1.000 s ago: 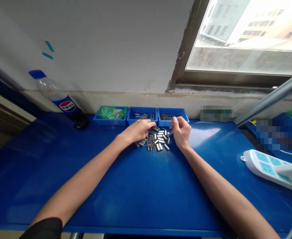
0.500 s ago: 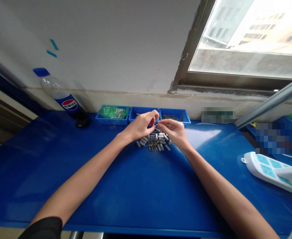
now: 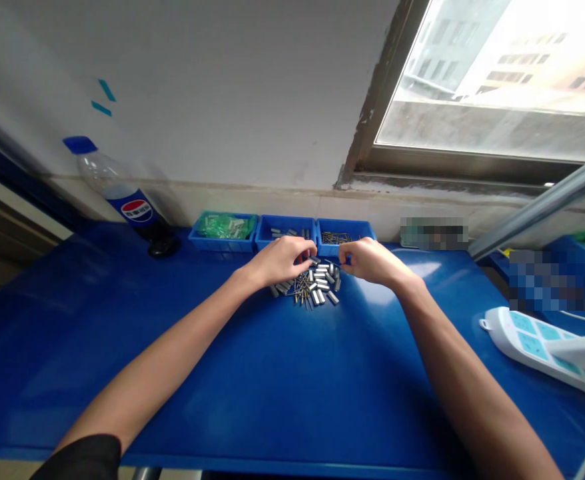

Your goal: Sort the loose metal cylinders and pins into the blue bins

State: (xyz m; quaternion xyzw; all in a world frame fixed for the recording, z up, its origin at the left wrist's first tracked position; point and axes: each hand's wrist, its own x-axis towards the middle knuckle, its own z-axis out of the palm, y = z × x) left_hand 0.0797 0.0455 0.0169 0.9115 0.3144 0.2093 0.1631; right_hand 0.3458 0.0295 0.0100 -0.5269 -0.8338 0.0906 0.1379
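In the head view my left hand [image 3: 286, 259] is closed, with a short grey metal cylinder [image 3: 315, 261] at its fingertips. To its right, my right hand [image 3: 370, 261] is pinched on what looks like a thin metal pin [image 3: 334, 262]; its tip points toward the cylinder. A gap separates the two hands. Below them on the blue table lies a pile of short silver cylinders [image 3: 321, 295] mixed with thin pins [image 3: 301, 291], some brass-coloured. Part of the pile is hidden behind my left hand.
Three blue trays stand along the wall: one with a green plastic bag [image 3: 225, 226], a middle tray [image 3: 264, 240] with cylinders, a right tray [image 3: 325, 249] with pins. A cola bottle [image 3: 137, 210] is at left. A white power strip [image 3: 502, 328] lies at right.
My hands have moved apart. The right one has gone right and turned palm-down, while the left has dropped slightly, uncovering the cylinders in the middle tray. The view has shifted a little.
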